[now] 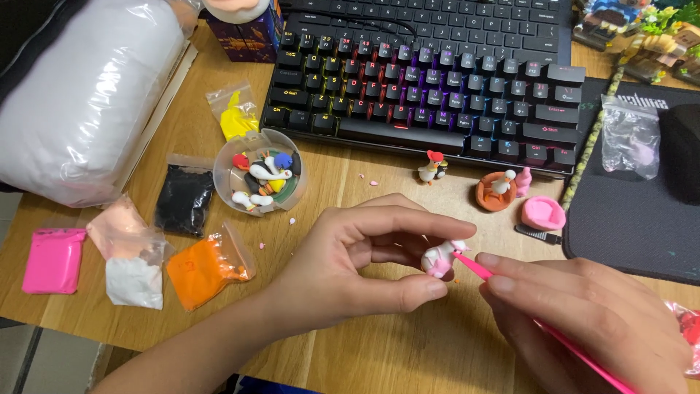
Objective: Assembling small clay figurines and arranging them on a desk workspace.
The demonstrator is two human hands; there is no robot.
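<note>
Far left: a big white plastic-wrapped bundle is lying on the wooden desk, glossy and soft-looking. Below it, small clear bags of clay are sitting in a loose cluster: bright pink, pale peach, white, black, orange, yellow. A round clear tub is holding tiny finished figures in white, red, blue and yellow.

Centre: the left hand is pinching a small white-and-pink clay figure between thumb below and forefinger above; the figure is sitting at the fingertips, just over the desk. It looks smooth, rounded, matte.

Right of that: the right hand is gripping a thin pink stick tool with closed fingers, its tip touching the figure's upper right side.

Behind: a black keyboard with coloured backlight is resting on the desk. In front of it, a little white bird figure, an orange clay ring with a white figure inside and a pink clay bowl shape are standing near each other. A dark mat is lying far right.
</note>
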